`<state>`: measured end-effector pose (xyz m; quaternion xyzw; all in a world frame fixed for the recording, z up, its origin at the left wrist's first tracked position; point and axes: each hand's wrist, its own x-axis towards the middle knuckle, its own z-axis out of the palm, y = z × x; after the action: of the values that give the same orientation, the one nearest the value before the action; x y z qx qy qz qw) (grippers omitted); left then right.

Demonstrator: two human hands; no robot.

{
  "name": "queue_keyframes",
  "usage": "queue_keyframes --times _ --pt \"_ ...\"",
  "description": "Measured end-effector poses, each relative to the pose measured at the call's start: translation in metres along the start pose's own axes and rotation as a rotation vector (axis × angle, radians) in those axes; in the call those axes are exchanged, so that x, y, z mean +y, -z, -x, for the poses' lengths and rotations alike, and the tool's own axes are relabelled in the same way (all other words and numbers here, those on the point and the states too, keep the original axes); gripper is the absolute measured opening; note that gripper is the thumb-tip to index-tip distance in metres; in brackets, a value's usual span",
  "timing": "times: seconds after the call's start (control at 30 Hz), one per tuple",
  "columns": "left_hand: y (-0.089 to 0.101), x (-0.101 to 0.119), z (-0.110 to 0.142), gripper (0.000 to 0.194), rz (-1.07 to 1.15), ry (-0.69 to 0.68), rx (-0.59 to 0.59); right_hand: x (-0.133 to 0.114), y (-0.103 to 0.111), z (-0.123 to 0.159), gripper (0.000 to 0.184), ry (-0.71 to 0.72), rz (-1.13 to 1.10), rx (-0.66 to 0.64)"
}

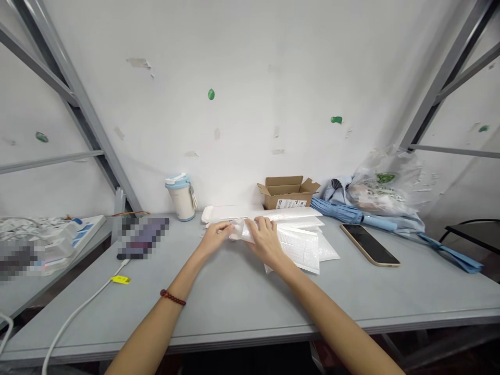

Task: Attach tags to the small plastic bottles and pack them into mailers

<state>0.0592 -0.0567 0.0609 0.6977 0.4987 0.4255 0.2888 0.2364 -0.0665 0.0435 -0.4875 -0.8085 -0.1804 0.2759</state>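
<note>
Both of my hands are at a white padded mailer [299, 246] near the middle of the desk. My left hand [215, 237] pinches the mailer's left end between thumb and fingers. Over its upper left part my right hand [266, 240] is closed, fingers bent down onto the white material. What lies under the right fingers is hidden. More white padded mailers [328, 247] are spread beneath and behind it, overlapping one another. A beaded bracelet [173, 297] circles my left wrist.
Behind the mailers stands an open cardboard box [287, 195], with a lidded cup [182, 198] farther left. A phone [370, 244], a folded blue umbrella [351, 212] and a plastic bag [385, 182] are on the right. A white cable [84, 306] crosses the desk's left side.
</note>
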Motion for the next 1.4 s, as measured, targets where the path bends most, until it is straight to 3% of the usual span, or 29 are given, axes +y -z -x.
queue_keyframes --times 0.13,0.27,0.4,0.57,0.67,0.77,0.93,1.23,1.3,1.4 --pt "-0.016 0.0 0.002 0.03 -0.256 -0.11 0.014 0.002 0.001 -0.001 0.039 -0.025 -0.024 0.002" --pt "-0.009 -0.004 0.001 0.029 -0.324 -0.057 0.104 0.011 0.003 -0.003 0.038 -0.097 -0.026 0.029" --pt "0.001 -0.016 0.002 0.021 -0.541 -0.048 -0.04 0.019 0.006 -0.006 0.039 -0.187 -0.038 0.085" --pt "-0.007 -0.019 0.007 0.018 -0.682 -0.112 -0.181 0.022 0.004 -0.006 0.039 -0.23 -0.063 0.113" --pt "-0.007 -0.014 0.008 0.017 -0.639 -0.155 -0.214 0.022 0.002 -0.005 0.038 -0.233 -0.049 0.09" --pt "0.005 -0.006 0.006 0.017 -0.47 -0.142 -0.196 0.022 0.001 -0.004 0.038 -0.224 -0.012 0.062" --pt "0.024 0.002 0.001 0.025 -0.261 -0.1 0.042 0.02 0.0 -0.004 0.04 -0.187 0.014 0.058" --pt "0.019 -0.003 -0.004 0.029 -0.02 -0.051 0.293 0.016 0.002 -0.003 0.04 -0.14 -0.013 0.04" --pt "0.014 -0.006 -0.005 0.028 -0.029 -0.053 0.275 0.015 0.002 -0.002 0.04 -0.113 -0.024 0.045" --pt "0.005 -0.008 -0.005 0.028 -0.045 -0.057 0.156 0.014 -0.001 -0.002 0.039 -0.073 -0.034 0.042"
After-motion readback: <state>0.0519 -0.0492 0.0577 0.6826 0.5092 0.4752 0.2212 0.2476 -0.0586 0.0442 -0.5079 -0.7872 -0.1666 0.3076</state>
